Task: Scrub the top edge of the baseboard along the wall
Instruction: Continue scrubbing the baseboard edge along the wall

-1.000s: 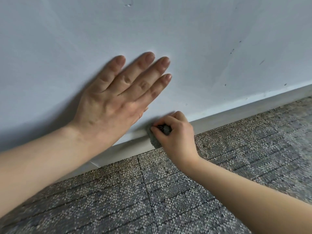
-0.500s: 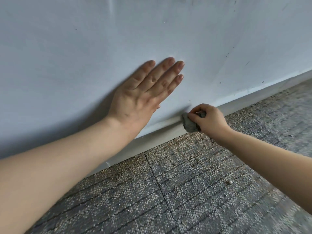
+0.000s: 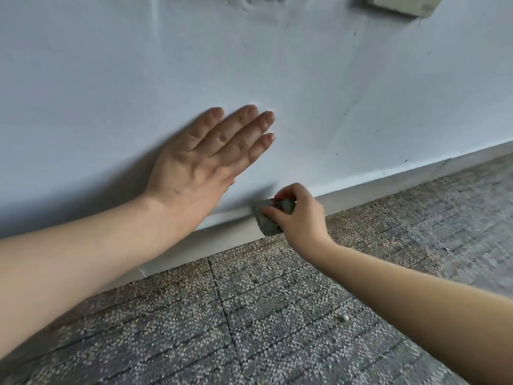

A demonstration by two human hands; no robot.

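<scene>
Head view: the right hand (image 3: 301, 218) pinches the grey pad (image 3: 267, 227) on the baseboard (image 3: 227, 238) top edge, now slid toward 2 o'clock from the flat left hand (image 3: 202, 162) bracing the wall (image 3: 333, 93); scrubbing advances.

right hand (image 3: 298, 218): moved right along the baseboard (image 3: 227, 240) from a second ago, then drawn back a little leftward since the half-second mark.
gap between hands: thumb of the left hand (image 3: 205, 162) nearly touching the right a second ago, now clearly apart.
sponge (image 3: 268, 223): carried along the top edge, farther right of the carpet seam (image 3: 222, 295) than a second ago.
left hand: perhaps slid slightly right on the wall (image 3: 361, 79); hard to judge with the camera moving.
view: pulled back and tilted up, bringing a pale box (image 3: 399, 5) into sight at top right.
</scene>
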